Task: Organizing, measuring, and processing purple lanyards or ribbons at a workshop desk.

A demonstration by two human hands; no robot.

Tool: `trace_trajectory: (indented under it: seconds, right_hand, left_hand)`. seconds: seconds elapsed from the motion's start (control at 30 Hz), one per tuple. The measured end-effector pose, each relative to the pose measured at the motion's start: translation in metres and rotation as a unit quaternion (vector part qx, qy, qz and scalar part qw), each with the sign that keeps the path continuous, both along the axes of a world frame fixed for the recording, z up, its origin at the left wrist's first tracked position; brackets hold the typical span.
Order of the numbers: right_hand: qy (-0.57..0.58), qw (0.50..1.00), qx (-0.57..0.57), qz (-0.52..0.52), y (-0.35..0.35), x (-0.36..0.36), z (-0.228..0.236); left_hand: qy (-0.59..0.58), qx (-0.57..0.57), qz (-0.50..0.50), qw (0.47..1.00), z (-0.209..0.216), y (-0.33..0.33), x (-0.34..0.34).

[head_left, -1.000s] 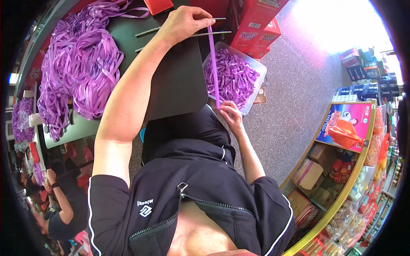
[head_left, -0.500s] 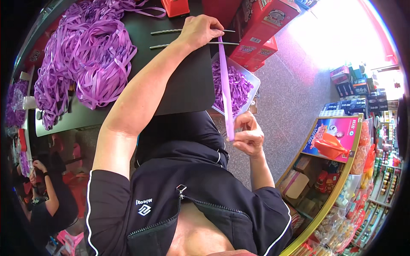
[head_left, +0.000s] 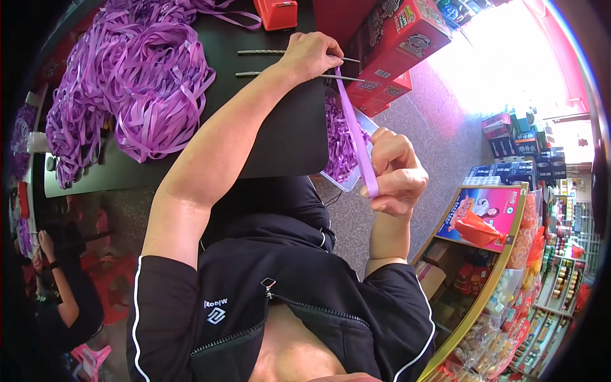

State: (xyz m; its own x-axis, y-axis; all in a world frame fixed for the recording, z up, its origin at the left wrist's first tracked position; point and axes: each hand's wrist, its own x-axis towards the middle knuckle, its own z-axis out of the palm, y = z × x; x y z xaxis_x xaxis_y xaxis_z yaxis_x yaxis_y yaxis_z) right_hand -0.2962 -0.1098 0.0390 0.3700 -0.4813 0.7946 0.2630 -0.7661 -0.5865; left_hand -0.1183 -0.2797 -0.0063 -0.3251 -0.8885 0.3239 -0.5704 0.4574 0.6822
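A flat purple ribbon (head_left: 358, 137) runs taut between my two hands. My left hand (head_left: 312, 54) is closed on its far end, beside two thin metal rods (head_left: 261, 52) that stick out over the table's right edge. My right hand (head_left: 398, 170) has the near end between thumb and curled fingers, where the ribbon folds over. Below the ribbon, a translucent plastic bin (head_left: 349, 186) holds many short purple ribbon pieces (head_left: 340, 143). A big tangled heap of purple ribbon (head_left: 159, 95) covers the left part of the dark table (head_left: 273, 140).
A red box-shaped object (head_left: 277, 14) sits at the table's far edge. Tall red cartons (head_left: 401, 38) stand beyond the rods. On the right is a glass-fronted cabinet (head_left: 509, 267) with packaged goods. Another person (head_left: 63, 286) is at the far left, hands on purple ribbon.
My right hand has shifted right and slightly away from me, so the ribbon slants more to the right. My left hand stays by the rods. The whole view has shifted a little.
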Motion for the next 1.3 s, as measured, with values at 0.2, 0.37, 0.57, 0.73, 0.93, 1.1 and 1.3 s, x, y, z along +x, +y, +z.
trace_trajectory:
  seconds: [0.2,0.37,0.57,0.73,0.93,1.1,1.3]
  right_hand:
    - [-0.035,0.999,-0.006,-0.036,0.007,-0.002,0.002]
    - [-0.012,0.994,-0.028,-0.104,-0.018,-0.007,0.038]
    - [-0.115,0.975,0.172,-0.076,-0.127,0.002,0.086]
    - [-0.176,0.964,0.198,-0.034,-0.215,-0.006,0.077]
    - [-0.168,0.959,0.206,-0.095,-0.241,0.010,0.075]
    - [-0.067,0.966,0.238,-0.081,-0.298,0.005,0.048]
    - [0.030,0.944,0.320,-0.070,-0.353,0.013,-0.023]
  left_hand:
    - [0.006,0.001,-0.001,1.000,0.000,-0.001,0.004]
    - [0.002,-0.026,-0.001,1.000,-0.004,-0.002,0.004]
    - [0.012,0.005,-0.011,1.000,0.004,0.000,0.001]
    - [0.041,0.004,-0.037,0.998,-0.001,-0.004,0.009]
    - [0.030,-0.005,-0.018,0.999,-0.001,-0.002,0.007]
    - [0.029,-0.006,-0.021,0.999,0.002,0.000,0.005]
    - [0.055,-0.015,-0.023,0.998,-0.001,-0.003,0.007]
